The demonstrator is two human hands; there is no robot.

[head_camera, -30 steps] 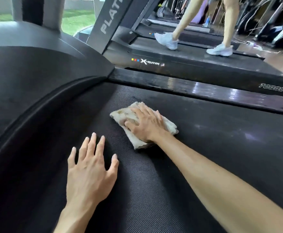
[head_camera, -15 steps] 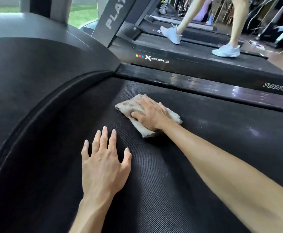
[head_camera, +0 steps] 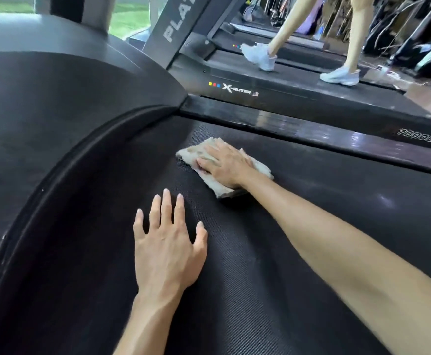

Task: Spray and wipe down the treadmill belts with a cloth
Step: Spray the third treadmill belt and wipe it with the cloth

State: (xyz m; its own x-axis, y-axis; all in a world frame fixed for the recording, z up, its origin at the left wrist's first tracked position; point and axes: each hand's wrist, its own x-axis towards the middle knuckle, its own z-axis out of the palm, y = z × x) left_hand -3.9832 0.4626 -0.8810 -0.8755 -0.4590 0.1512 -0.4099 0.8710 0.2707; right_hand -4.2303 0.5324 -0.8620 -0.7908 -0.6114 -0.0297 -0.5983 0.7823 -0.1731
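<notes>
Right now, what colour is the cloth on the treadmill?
The cloth is beige, a bit grubby, seen in the head view.

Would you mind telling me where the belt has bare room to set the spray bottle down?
The belt lies bare right of the right forearm, up to the glossy side rail. Crowded: the middle, where the right hand presses the cloth and the left hand rests flat.

A gym. Dark textured treadmill belt [head_camera: 260,278] fills the floor level; beyond the cloth-pressing hand, a second treadmill [head_camera: 273,98] marked "X-Runner", where a person in pale trainers [head_camera: 259,58] walks. More exercise machines [head_camera: 401,34] crowd farther off. Window [head_camera: 130,19] shows grass.
</notes>
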